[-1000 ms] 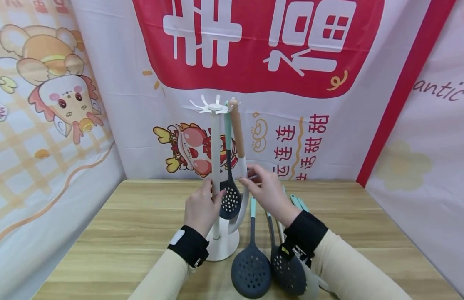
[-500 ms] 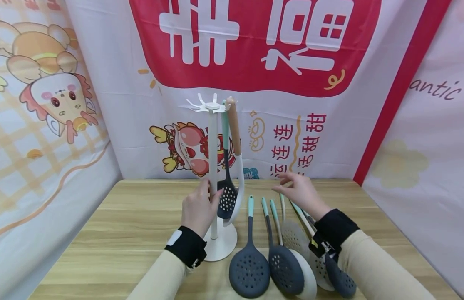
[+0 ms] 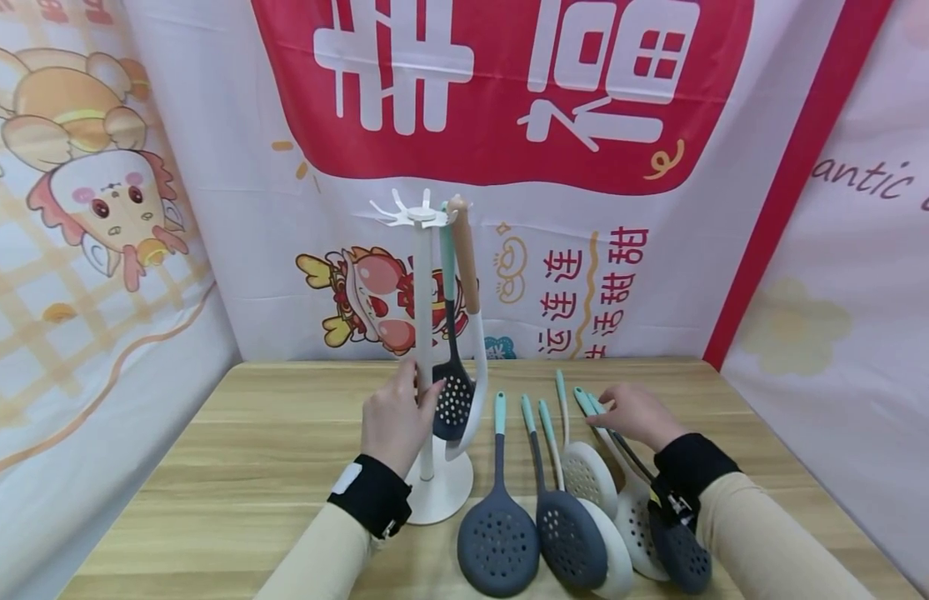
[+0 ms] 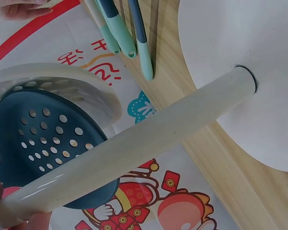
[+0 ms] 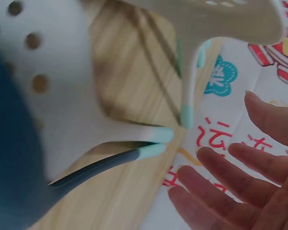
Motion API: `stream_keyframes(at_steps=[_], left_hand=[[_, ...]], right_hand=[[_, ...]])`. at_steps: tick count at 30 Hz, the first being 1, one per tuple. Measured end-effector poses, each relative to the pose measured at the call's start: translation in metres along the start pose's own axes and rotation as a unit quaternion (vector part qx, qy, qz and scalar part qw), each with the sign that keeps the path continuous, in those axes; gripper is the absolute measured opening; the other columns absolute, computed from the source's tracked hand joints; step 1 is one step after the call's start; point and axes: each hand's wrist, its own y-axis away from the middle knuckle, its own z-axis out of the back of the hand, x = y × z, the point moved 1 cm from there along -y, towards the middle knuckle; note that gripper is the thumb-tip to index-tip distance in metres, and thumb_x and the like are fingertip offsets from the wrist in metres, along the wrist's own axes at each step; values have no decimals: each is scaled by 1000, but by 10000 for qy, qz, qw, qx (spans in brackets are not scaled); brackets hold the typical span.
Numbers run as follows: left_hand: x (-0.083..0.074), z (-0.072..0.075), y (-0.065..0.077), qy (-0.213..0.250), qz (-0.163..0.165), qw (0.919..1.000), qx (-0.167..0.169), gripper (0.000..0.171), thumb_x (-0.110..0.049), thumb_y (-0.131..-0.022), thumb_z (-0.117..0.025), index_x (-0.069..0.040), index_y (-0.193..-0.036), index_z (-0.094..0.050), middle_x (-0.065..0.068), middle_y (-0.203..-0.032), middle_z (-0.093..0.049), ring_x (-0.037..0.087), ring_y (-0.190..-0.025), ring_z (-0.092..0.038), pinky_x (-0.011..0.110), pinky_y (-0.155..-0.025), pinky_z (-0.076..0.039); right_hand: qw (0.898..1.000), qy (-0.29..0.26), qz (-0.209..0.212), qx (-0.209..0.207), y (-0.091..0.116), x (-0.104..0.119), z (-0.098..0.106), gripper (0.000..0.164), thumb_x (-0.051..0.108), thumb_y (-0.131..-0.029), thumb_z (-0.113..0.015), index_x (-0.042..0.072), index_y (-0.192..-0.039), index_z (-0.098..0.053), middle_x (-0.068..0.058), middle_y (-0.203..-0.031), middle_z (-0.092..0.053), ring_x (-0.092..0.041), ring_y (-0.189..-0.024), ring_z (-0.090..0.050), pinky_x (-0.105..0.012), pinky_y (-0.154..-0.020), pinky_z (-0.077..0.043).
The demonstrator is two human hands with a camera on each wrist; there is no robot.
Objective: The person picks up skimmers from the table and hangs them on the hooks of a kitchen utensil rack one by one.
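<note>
My left hand [image 3: 395, 417] grips the white pole [image 4: 129, 141] of an upright utensil rack. From the rack's hooks hang a dark skimmer [image 3: 454, 404] with a mint handle and a white utensil with a wooden handle [image 3: 465, 258]; the white one's bowl is partly hidden behind the skimmer. My right hand [image 3: 638, 414] hovers by the mint handle ends of a white slotted utensil [image 3: 635, 521] and a dark slotted utensil [image 3: 681, 554] on the right. In the right wrist view its fingers [image 5: 221, 175] are spread and hold nothing.
Left of that pair, on the wooden table [image 3: 284, 483], lie a dark slotted turner [image 3: 498, 542], a dark slotted spoon [image 3: 572, 537], a white utensil [image 3: 612, 550] partly beneath it and a white skimmer [image 3: 584, 475]. A printed cloth [image 3: 584, 183] hangs behind the table.
My right hand has let go of the white wooden-handled utensil, now hanging on the rack, and moved right to the handles on the table. My left hand stays on the pole.
</note>
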Motion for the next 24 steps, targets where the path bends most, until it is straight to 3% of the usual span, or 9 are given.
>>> stream_keyframes(at_steps=[3,10,17,24], left_hand=[[0,1,0,-23,-3,10000,-13,33,-27,-91,-73,-1,-107,-59,14,-86,-73,24,-62,-69,32,-54,-57],[0,2,0,-16,-19,10000,-36,32,-27,-91,-73,-1,-106,-59,14,-86,-73,24,-61,-68,32,-53,-57],[-1,4,0,10,-27,10000,-64,32,-26,-91,-73,-1,-107,-59,15,-86,-73,24,-61,-68,31,-52,-56],[-1,4,0,11,24,10000,-32,32,-26,-91,-73,-1,-107,-59,14,-86,-73,23,-62,-68,31,-53,-57]], right_hand=[[9997,92,-184,121,0,-6,-2,48,26,-88,-73,-12,-117,-62,-29,-116,-65,-38,-101,-63,-50,-84,-54],[9954,3,-795,530,3,-21,-6,45,21,-89,-71,-12,-117,-59,-28,-111,-63,-29,-85,-63,-39,-62,-57],[9899,-348,-1115,798,1,-30,-10,38,6,-89,-65,-12,-121,-56,-25,-106,-61,-29,-82,-59,-39,-62,-58],[9848,-317,-1329,1069,-2,-33,-14,36,-5,-82,-66,-12,-117,-58,-23,-102,-63,-27,-77,-63,-37,-61,-58]])
